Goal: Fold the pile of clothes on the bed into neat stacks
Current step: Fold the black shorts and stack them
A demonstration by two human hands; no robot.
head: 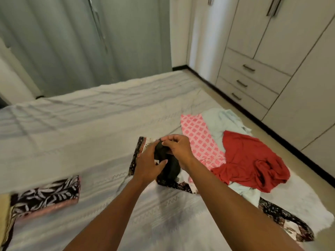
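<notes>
Both my hands hold a small dark green garment [167, 171], bunched up above the bed [81, 124]. My left hand [147, 163] grips its left side and my right hand [178, 149] pinches its top edge. Under them lies a white cloth with a dark floral border [137, 151]. To the right is the unfolded pile: a pink patterned piece [199, 140], a pale mint garment [219, 122] and a red garment [252, 160]. A folded black-and-white leaf-print garment [47, 194] with a pink edge sits at the near left.
A dark floral cloth [282, 220] trails off the bed's near right. A white wardrobe with drawers [250, 78] stands across a strip of floor on the right. Grey-green curtains [72, 42] hang behind the bed. A yellowish cloth [4, 214] shows at the left edge.
</notes>
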